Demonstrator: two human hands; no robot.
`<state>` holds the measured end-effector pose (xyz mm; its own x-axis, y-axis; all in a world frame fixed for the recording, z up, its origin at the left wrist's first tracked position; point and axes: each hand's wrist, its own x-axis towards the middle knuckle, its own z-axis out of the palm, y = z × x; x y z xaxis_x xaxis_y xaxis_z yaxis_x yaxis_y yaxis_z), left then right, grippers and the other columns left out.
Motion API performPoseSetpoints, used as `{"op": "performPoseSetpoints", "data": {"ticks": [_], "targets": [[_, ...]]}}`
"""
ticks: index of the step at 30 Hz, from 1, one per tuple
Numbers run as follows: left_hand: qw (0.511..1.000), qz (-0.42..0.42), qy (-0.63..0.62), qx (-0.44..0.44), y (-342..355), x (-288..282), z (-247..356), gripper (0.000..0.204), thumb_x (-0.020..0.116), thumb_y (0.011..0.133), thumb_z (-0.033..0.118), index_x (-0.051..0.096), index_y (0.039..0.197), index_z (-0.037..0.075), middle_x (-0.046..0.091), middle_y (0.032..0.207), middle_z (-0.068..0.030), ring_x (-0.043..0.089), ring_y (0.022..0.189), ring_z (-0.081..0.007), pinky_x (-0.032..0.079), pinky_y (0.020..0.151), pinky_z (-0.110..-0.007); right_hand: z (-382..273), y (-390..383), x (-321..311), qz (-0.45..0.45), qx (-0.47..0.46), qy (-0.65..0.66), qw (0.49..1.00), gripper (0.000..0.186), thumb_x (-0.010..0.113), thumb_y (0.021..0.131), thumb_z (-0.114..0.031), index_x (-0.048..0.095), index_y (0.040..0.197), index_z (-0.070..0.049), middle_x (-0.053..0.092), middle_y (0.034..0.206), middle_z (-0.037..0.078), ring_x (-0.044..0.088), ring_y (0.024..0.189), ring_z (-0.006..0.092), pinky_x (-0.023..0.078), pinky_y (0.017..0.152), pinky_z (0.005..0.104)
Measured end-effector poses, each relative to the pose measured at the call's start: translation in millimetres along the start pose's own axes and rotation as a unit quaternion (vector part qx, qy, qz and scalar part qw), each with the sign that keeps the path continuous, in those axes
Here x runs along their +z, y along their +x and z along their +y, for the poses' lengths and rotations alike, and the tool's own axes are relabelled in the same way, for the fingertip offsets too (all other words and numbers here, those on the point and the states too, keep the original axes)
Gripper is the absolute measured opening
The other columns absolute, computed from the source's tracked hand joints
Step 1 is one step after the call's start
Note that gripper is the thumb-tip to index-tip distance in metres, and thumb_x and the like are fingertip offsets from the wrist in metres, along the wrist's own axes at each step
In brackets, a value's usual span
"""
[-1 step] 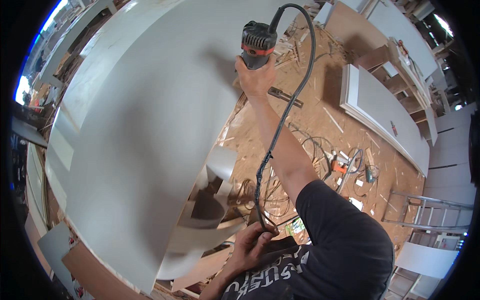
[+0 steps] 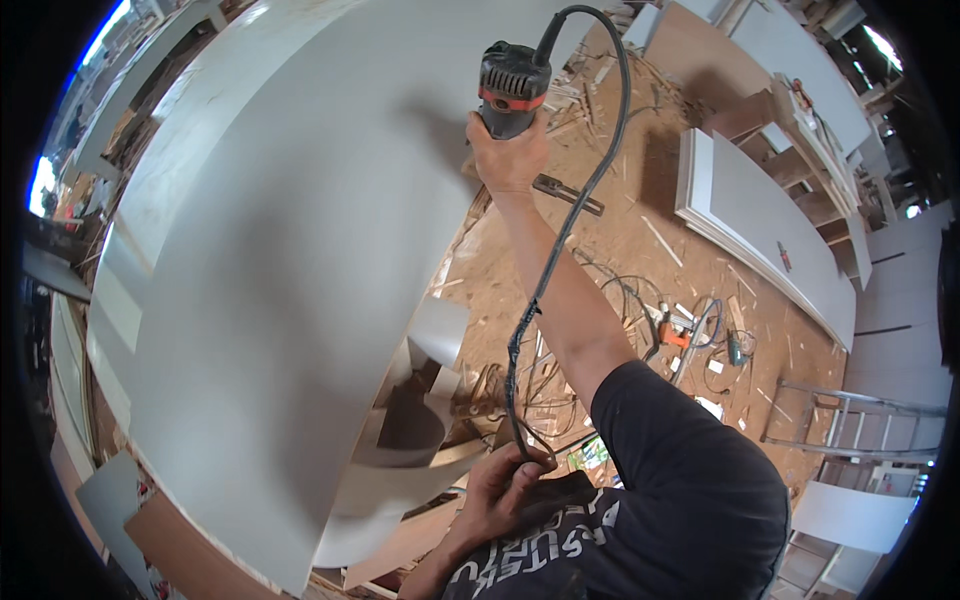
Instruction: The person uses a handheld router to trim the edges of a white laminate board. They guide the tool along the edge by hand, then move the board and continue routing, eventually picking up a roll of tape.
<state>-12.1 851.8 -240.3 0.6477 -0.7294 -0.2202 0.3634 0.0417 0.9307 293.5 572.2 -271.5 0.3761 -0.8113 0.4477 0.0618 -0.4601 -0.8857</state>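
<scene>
A black trim router [image 2: 512,85] with a red band is at the right edge of a large pale grey panel [image 2: 270,290]. My right hand [image 2: 512,158], on an outstretched arm, wraps around its lower body. A slotted metal bar [image 2: 568,194] sticks out to the right below that hand. The router's base and bit are hidden behind my fingers. From the router's top a black cord [image 2: 625,110] loops down, with a taped stretch, to my left hand [image 2: 505,482]. That hand is closed on the cord close to my body.
Curved offcuts [image 2: 415,415] lie beneath the panel's near right edge. An orange power tool [image 2: 673,335], a green power tool [image 2: 738,349], cables and scraps are on the brown floor. Stacked boards [image 2: 770,230] stand at the right, with a metal ladder [image 2: 850,425] nearer me.
</scene>
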Motion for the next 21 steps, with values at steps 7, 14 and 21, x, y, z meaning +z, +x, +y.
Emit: {"op": "performPoseSetpoints", "data": {"ticks": [7, 14, 21], "targets": [[0.998, -0.020, 0.055, -0.020, 132.9, 4.5, 29.5, 0.018, 0.057, 0.103, 0.014, 0.066, 0.108, 0.000, 0.073, 0.098, -0.0110, 0.070, 0.094, -0.0203, 0.053, 0.085, -0.034, 53.8, 98.9, 21.1, 0.000, 0.022, 0.012, 1.000, 0.062, 0.088, 0.065, -0.032, 0.059, 0.112, -0.002, 0.070, 0.098, 0.015, 0.070, 0.090, 0.0331, 0.055, 0.081, 0.0434], [0.992, -0.043, 0.115, -0.024, 214.3, 14.2, 70.5, 0.013, 0.057, 0.100, 0.009, 0.066, 0.106, 0.002, 0.073, 0.095, -0.0121, 0.072, 0.091, -0.0268, 0.055, 0.082, -0.037, 99.7, 193.9, 36.7, 0.045, -0.029, 0.003, 0.999, 0.064, 0.089, 0.065, -0.033, 0.059, 0.112, -0.001, 0.071, 0.094, 0.015, 0.071, 0.087, 0.0317, 0.056, 0.079, 0.0430], [0.967, -0.016, 0.247, -0.056, 309.2, 19.2, 77.1, 0.013, 0.060, 0.098, 0.009, 0.068, 0.105, 0.001, 0.072, 0.094, -0.0158, 0.072, 0.091, -0.0307, 0.055, 0.080, -0.038, 142.5, 283.1, 48.7, 0.021, 0.000, -0.020, 1.000, 0.060, 0.087, 0.069, -0.026, 0.057, 0.115, -0.003, 0.069, 0.098, 0.009, 0.068, 0.087, 0.0244, 0.055, 0.080, 0.0382]]}}
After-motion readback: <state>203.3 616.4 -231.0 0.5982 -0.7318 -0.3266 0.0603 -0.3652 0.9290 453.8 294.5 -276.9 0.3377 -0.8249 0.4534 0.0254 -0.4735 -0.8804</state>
